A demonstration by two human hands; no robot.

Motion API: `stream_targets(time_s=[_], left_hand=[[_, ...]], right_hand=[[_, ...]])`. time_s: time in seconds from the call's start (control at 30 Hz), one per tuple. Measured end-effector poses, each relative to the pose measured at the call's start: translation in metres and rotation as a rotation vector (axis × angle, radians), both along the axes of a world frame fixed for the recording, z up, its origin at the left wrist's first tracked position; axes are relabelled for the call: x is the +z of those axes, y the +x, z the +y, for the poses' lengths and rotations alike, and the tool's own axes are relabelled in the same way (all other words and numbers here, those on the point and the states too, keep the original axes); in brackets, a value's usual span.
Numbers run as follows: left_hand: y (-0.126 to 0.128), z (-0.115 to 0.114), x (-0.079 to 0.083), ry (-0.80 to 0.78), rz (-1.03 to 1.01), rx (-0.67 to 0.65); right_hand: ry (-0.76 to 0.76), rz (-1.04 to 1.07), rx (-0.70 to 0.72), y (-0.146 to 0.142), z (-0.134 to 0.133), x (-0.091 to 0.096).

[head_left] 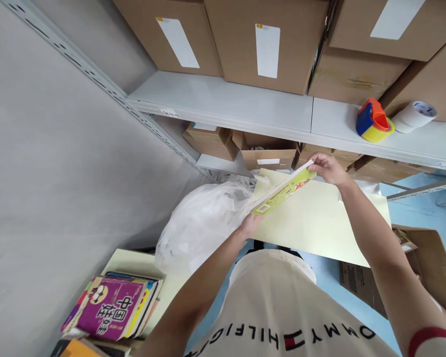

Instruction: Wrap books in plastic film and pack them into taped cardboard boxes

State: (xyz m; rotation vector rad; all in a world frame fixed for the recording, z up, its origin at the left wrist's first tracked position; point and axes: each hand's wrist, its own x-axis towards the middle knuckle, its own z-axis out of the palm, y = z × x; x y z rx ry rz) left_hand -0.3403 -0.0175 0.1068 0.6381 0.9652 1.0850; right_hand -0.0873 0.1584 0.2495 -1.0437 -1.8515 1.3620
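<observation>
A thin book (pixel 282 192) with a yellow-green cover, red artwork and a white barcode label is held tilted above the pale yellow tabletop (pixel 319 223). My left hand (pixel 250 224) grips its lower left corner, with the fingers partly hidden by the book. At the upper right corner, my right hand (pixel 329 167) pinches the book between thumb and fingers. The white page edges face away from me. A large translucent plastic bag (pixel 200 223) bulges just left of my left hand.
Cardboard boxes (pixel 260 44) line the grey shelf (pixel 226 94) ahead. On it sit a tape dispenser (pixel 373 121) and a white tape roll (pixel 414 116). Stacked books (pixel 111 307) lie at lower left. An open carton (pixel 431 258) stands on the right, and a grey wall (pixel 59 173) borders the left.
</observation>
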Motion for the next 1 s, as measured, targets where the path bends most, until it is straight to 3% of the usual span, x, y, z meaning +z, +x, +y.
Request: stream_targets(time_s=[0.1,0.23,0.3,0.53,0.7,0.83,1.0], left_hand=[[-0.013,0.007,0.017,0.113,-0.039,-0.042],[-0.019,0.014,0.025,0.179,0.370,0.010],[-0.016,0.014,0.023,0.144,0.457,0.066],[-0.011,-0.001,0.014,-0.035,0.180,0.124],[-0.005,-0.012,0.006,-0.113,0.026,0.059],[0.003,-0.016,0.002,-0.067,0.088,-0.012],[-0.001,-0.008,0.004,0.077,0.238,-0.083]], right_hand=[[0.005,-0.032,0.009,-0.008,0.002,0.006],[0.026,-0.041,-0.009,-0.022,0.001,0.010],[0.026,-0.025,-0.036,-0.024,0.000,0.011],[-0.226,-0.195,0.069,0.031,-0.009,0.008],[-0.338,-0.023,-0.172,0.047,-0.030,-0.018],[-0.344,0.207,-0.419,0.041,-0.042,-0.039],[-0.380,0.302,-0.483,0.043,-0.048,-0.048]])
